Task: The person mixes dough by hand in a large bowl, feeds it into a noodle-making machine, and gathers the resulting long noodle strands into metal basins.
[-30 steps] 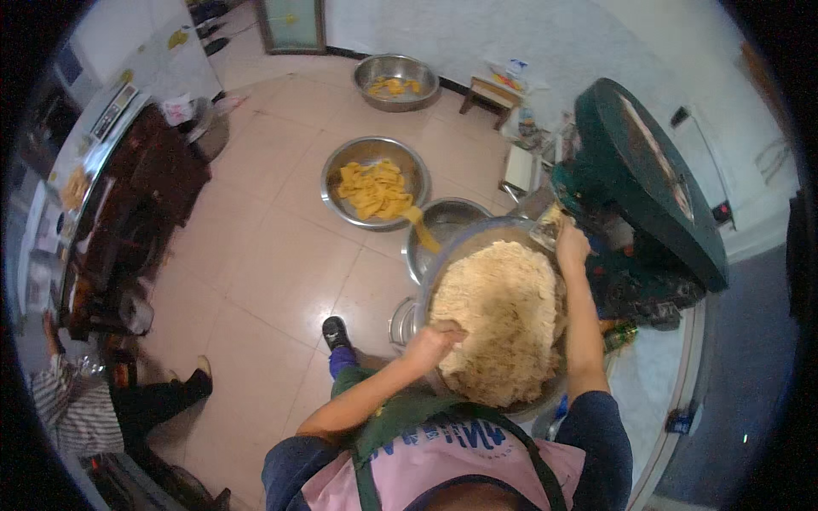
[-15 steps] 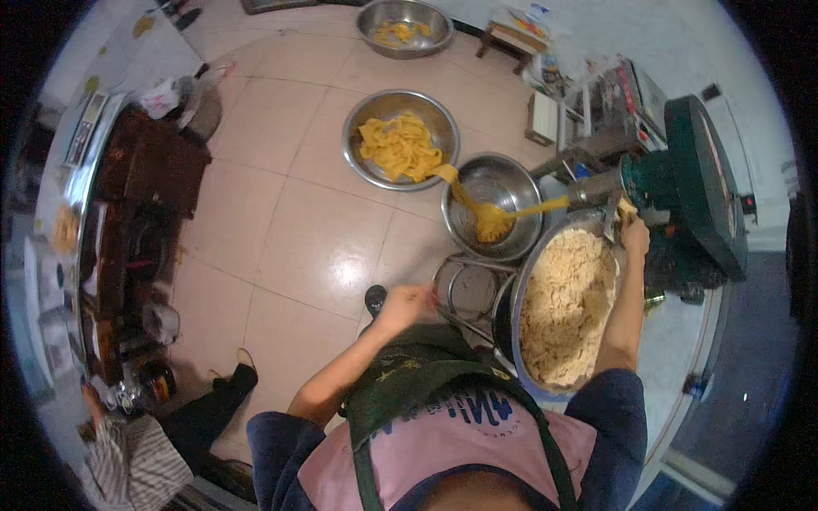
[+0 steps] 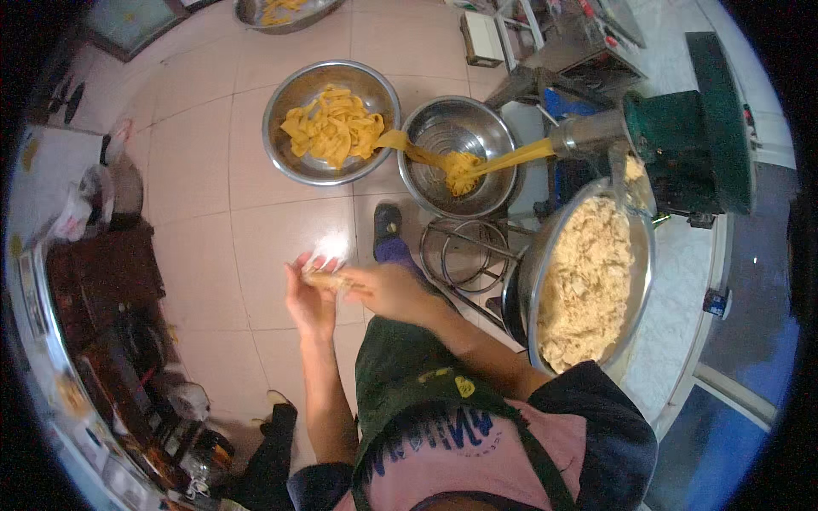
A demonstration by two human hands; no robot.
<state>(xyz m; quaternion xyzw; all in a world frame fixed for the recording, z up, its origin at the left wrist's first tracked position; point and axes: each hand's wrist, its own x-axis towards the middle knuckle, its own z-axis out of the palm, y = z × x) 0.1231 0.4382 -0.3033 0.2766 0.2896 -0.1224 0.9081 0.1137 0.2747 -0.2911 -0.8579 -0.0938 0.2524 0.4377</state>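
Observation:
In front of my apron, my left hand (image 3: 308, 296) is turned palm up, with its fingers partly curled around a pale, crumbly piece that looks like dough (image 3: 322, 279). My right hand (image 3: 390, 291), blurred by motion, pinches the same piece from the right side. Further right sits a large metal basin of crumbly dough (image 3: 588, 289). Beyond it a green machine (image 3: 665, 153) has a metal spout (image 3: 588, 129), from which a yellow dough strip (image 3: 515, 155) runs into a steel bowl (image 3: 503, 192). The strip continues into a second steel bowl (image 3: 271, 140) heaped with yellow dough ribbons (image 3: 332, 128).
A round metal stand (image 3: 464, 255) is beside the basin, near my foot (image 3: 388, 220). Another bowl (image 3: 294, 24) rests at the far edge of the tiled floor. At left are dark brown cabinets (image 3: 111, 272) and a person's dark-trousered leg (image 3: 271, 451).
My right hand has left the machine's feed opening and come across to meet my left hand, with a pale piece now between them. The view has shifted, moving the bowls leftward.

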